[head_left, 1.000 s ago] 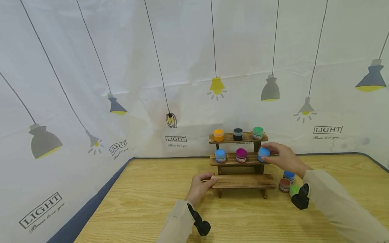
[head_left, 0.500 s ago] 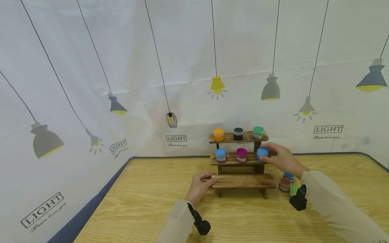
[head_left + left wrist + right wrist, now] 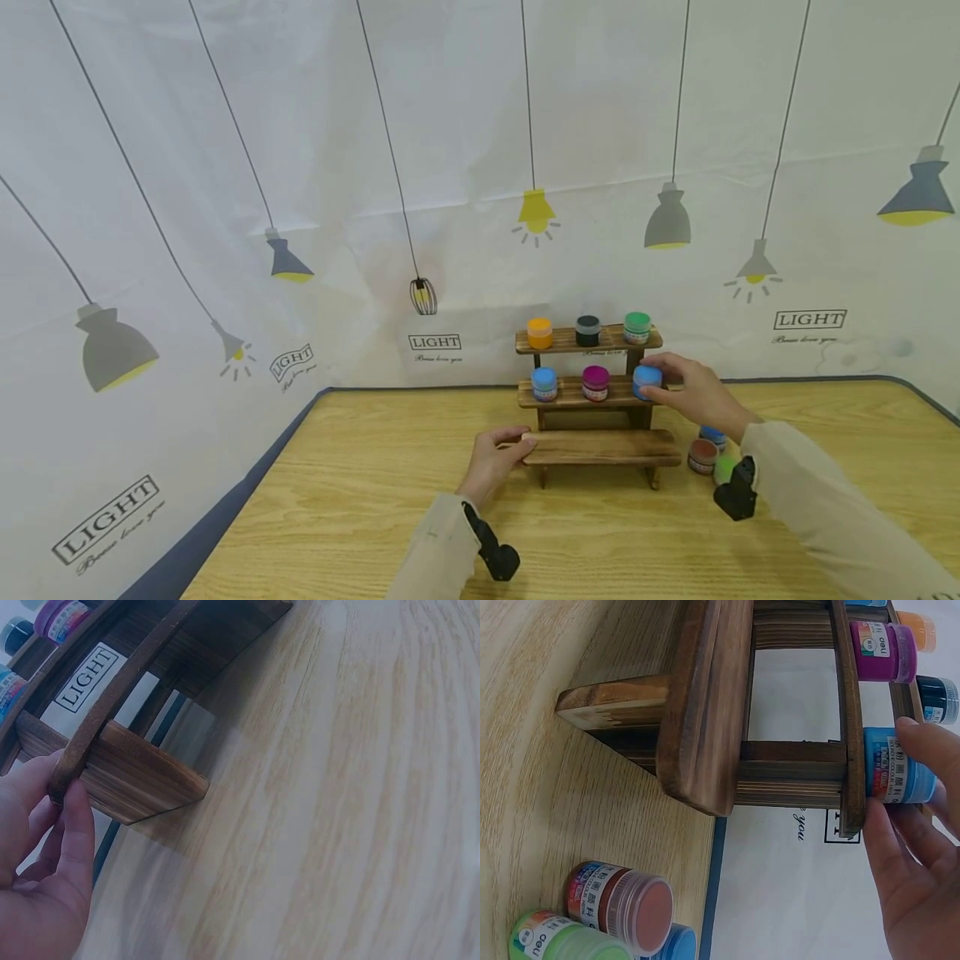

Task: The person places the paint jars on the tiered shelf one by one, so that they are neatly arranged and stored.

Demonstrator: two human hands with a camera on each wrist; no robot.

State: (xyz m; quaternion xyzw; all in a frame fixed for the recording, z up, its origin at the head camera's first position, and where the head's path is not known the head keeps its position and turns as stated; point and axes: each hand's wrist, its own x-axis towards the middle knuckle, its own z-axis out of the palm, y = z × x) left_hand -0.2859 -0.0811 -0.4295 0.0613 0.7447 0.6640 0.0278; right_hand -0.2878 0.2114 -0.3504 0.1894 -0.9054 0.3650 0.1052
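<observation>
"Pinching something, that right hand (image 3: 701,392)?"
"Yes: a round blue plastic jar (image 3: 643,379) on the middle shelf (image 3: 568,392) of a brown wooden three-tier stand (image 3: 585,402), right of the head view's centre."
"And the left hand (image 3: 491,462)?"
"Pinching the lowest shelf's (image 3: 602,448) left end, lower centre."

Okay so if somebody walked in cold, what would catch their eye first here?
Probably the three-tier wooden stand, right of center, with an orange jar at its top tier's left end. Next comes the right hand, holding a blue jar at the middle tier's right end, while the left hand grips the bottom tier's left end. Higher up, a yellow lamp printed on the pale backdrop stands out.
</observation>
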